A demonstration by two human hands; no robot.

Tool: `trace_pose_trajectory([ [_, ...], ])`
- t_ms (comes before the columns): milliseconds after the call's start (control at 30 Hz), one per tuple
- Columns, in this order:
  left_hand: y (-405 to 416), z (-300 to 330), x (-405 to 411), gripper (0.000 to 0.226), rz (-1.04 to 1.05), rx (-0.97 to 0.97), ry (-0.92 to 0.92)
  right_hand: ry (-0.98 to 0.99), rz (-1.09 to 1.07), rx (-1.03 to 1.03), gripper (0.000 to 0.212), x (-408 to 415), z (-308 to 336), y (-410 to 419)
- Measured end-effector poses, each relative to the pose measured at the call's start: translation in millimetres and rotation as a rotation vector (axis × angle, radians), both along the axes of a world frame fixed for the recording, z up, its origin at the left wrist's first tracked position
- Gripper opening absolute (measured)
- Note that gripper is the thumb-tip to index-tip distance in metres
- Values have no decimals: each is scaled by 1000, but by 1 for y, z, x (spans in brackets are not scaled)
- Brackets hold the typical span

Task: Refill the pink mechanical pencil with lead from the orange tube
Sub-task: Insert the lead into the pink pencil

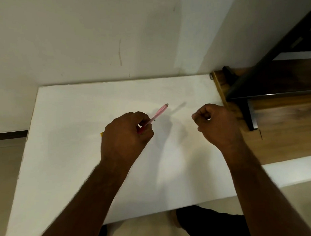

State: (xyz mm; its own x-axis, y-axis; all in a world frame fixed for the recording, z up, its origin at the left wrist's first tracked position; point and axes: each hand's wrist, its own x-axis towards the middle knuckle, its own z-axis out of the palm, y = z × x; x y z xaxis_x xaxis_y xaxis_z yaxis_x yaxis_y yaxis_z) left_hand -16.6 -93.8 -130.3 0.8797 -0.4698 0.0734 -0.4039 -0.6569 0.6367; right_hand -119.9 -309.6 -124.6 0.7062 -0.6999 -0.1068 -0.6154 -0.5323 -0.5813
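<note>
Although only a small orange sliver point(101, 134), perhaps the lead tube, is seen at the left, mostly hidden behind the left hand point(124, 134), the slim pink plastic mechanical pencil point(157, 115) is gripped in that hand's closed fingers, angled up to the right above the white tabletop point(64, 147). The right hand point(215, 123) is curled shut; whether anything is pinched cannot be told. Loading is judged unfinished.
</note>
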Motion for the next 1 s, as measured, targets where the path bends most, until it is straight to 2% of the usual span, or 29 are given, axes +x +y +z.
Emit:
trace_pose_trajectory([
  [133, -16, 0, -13, 9, -53, -18, 18, 174, -5, -131, 7, -26, 3, -18],
  [300, -41, -2, -32, 12, -114, 1, 65, 291, -48, -146, 3, -57, 8, -37],
  [500, -53, -10, -45, 14, -143, 51, 77, 285, -40, -63, 15, -68, 3, -44],
  [600, -55, -12, -46, 13, -145, 59, 74, 317, -24, -30, 15, -63, -2, -43],
  [833, -59, -11, -48, 12, -143, 56, 80, 432, 22, -105, 14, -55, -8, -42],
  [1000, -50, -7, -42, 12, -128, 18, 87, 310, -21, -102, 3, -45, -2, -32],
])
